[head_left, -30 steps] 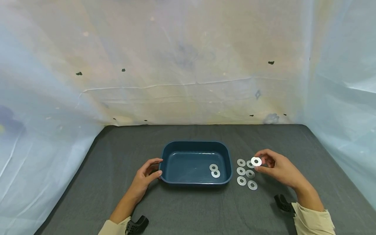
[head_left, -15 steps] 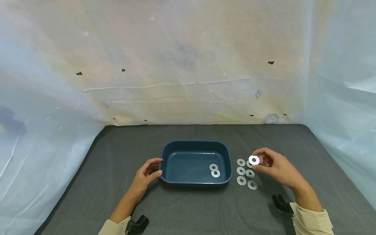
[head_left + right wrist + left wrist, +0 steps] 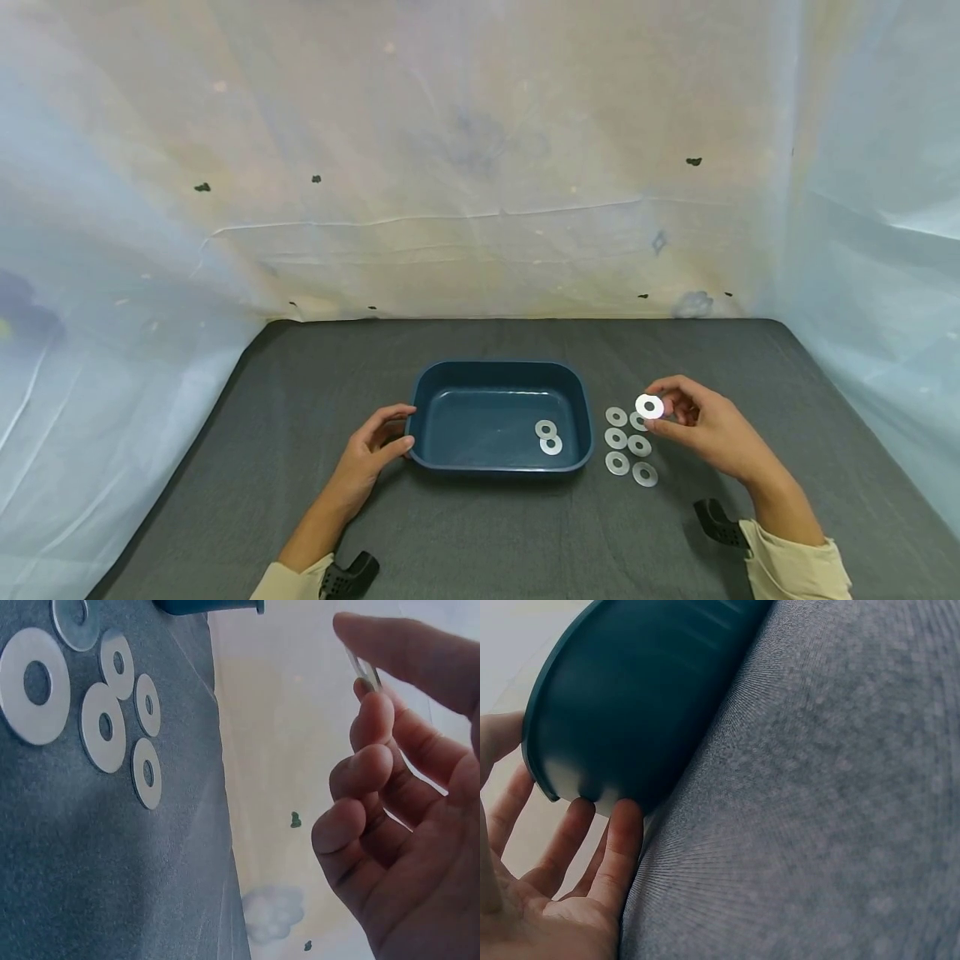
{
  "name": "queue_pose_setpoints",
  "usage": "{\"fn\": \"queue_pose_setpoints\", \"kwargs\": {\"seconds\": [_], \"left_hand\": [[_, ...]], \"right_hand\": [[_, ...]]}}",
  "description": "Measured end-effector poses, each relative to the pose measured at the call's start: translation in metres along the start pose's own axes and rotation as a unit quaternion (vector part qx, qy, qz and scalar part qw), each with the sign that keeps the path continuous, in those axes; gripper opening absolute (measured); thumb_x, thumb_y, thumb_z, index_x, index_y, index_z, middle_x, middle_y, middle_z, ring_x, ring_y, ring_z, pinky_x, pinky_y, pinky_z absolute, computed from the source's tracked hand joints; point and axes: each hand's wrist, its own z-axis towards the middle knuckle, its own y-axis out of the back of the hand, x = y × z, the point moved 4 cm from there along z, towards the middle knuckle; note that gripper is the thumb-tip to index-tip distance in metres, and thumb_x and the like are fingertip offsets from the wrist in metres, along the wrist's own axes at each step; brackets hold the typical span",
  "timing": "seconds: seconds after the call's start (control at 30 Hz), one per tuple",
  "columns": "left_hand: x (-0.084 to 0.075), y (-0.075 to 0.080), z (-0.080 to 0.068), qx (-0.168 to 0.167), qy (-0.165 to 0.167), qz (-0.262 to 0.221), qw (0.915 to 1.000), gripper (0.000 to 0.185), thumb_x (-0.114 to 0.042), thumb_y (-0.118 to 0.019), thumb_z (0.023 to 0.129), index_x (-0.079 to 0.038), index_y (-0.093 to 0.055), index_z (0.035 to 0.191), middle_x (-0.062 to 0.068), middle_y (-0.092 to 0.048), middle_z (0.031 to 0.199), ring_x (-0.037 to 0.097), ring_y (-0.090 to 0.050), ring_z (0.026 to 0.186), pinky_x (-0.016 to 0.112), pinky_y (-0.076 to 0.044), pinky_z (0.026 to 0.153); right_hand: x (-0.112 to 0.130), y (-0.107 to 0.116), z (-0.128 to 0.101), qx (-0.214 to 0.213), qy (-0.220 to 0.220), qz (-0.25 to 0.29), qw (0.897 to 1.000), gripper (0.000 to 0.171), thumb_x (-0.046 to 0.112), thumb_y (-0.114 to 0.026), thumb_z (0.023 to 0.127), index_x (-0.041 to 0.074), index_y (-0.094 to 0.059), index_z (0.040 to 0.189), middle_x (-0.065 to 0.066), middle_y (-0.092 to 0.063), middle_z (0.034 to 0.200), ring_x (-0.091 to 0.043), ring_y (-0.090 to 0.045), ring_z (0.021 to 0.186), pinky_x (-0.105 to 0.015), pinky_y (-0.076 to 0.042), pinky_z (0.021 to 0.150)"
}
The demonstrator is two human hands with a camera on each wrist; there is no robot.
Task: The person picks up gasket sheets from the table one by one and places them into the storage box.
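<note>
A dark grey cloth-covered table stands enclosed by pale, wrinkled plastic sheeting at the far side and along both flanks.

The held washer is a flat, bright metal ring with a round centre hole, its face turned toward the head camera. The right hand pinches it by the edge between thumb and forefinger, raised above the table at the right of centre; the other fingers are loosely curled beneath. In the right wrist view only the thin edge of the washer shows between the fingertips.

Directly below and to the left of it, five loose washers lie flat on the cloth in two short rows, close together, some touching or just overlapping. They sit just right of the blue plastic tray, apart from its wall.

The tray is rectangular with rounded corners and a raised rim, placed at table centre. Two more washers lie in its near right corner, overlapping each other.

The left hand rests against the tray's left end, fingers relaxed and nearly straight, with fingertips touching the outer wall just under the rim and the thumb at the rim.

Open cloth extends on all sides: broad on the far side of the tray, to the left of the left hand, and to the right of the right hand up to the sheeting. Black wrist mounts show near both sleeves at the near edge.
</note>
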Motion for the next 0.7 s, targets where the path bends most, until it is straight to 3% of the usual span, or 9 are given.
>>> {"fn": "queue_pose_setpoints", "kwargs": {"seconds": [0.7], "left_hand": [[-0.001,0.0,0.0,-0.007,0.013,0.01,0.9998,0.044,-0.006,-0.061,0.097,0.001,-0.048,0.138,-0.002,-0.053,0.128,0.012,-0.057,0.106,0.029,-0.055,0.078]], "right_hand": [[0.017,-0.018,0.005,0.009,0.015,0.019,1.0,0.034,0.024,-0.077,0.088,0.013,-0.063,0.118,-0.003,-0.053,0.089,-0.007,-0.049,0.07,-0.023,-0.043,0.059]]}}
